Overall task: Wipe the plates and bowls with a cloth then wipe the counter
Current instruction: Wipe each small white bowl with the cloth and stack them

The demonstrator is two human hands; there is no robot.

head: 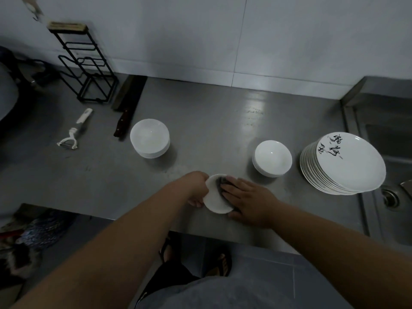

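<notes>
At the near edge of the grey steel table (223,121), a small white glazed bowl (215,201) sits tilted between the hands. The left hand (196,188) curls round its left rim. The right hand (249,197) lies flat with fingers straight, pressing a dark grey crumpled cloth (221,181) into the hollow. Whether the bowl's base touches the table I cannot tell.

The bowl is probably light and stiff but brittle, and its smooth glaze may slip if damp. The rim, pinched with the thumb inside and fingers beneath, looks the safest hold. The cloth is soft and limp, so it should follow the curve under a flat palm.

The bowl is plain, round and shallow, with no marking visible. Farther off stand a left stack of white bowls (149,138) and a right stack of white bowls (272,158). At the far right, a stack of white plates with black brush lettering (343,163) sits beside the steel sink (390,152).
</notes>
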